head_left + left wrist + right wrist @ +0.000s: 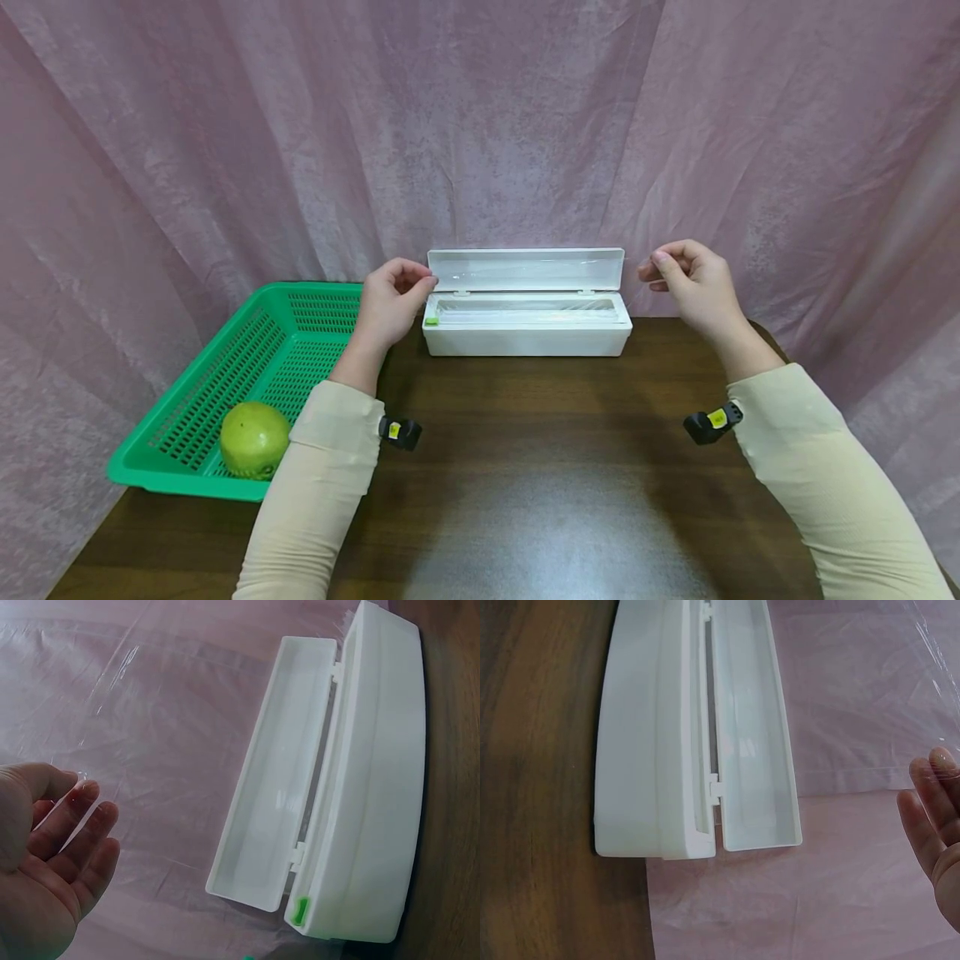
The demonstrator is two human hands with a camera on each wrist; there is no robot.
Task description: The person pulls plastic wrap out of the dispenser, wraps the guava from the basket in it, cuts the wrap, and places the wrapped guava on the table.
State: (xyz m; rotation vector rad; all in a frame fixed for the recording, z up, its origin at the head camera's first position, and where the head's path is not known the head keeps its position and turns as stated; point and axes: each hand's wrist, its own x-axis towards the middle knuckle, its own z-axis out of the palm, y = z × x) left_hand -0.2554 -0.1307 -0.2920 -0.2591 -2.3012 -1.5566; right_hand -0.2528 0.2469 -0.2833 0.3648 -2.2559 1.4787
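My left hand (392, 302) pinches one end of a clear sheet of cling film (124, 667) between thumb and forefinger. At the other end, my right hand (697, 287) pinches the film too, thumb against forefinger. Between the hands the sheet spans taut, showing mostly as glints in both wrist views. Under it, a white cling film dispenser box (527, 341) sits at the back of the table. Its lid (527, 268) stands raised on two hinges. A small green slider (431, 322) lies at the box's left end, and film shows in the long slot.
A green plastic basket (191, 483) stands on the left, partly behind my left arm. In its near corner lies a round yellow-green fruit (253, 439). The dark wooden table (540, 467) reaches back to a pink curtain (510, 125).
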